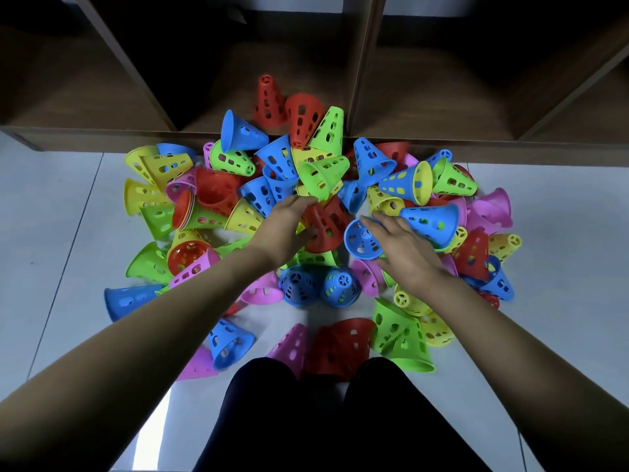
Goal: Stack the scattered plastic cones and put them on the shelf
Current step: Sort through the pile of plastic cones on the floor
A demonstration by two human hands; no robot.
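A big heap of perforated plastic cones in red, blue, green, yellow and pink lies on the pale tiled floor in front of a dark wooden shelf (pixel 360 73). My left hand (pixel 286 226) grips a red cone (pixel 328 229) at the middle of the heap. My right hand (pixel 405 247) lies over a blue cone (pixel 360 240) whose open mouth faces me, fingers curled on its rim. One red cone (pixel 269 102) stands upright inside the lowest shelf compartment, with another red cone (pixel 303 117) and a green cone (pixel 328 131) leaning beside it.
The shelf has several open compartments split by upright dividers. My dark-clothed knees (pixel 320 420) are at the bottom centre, close to the nearest cones. Bare floor tiles (pixel 58 233) stretch to the left and right of the heap.
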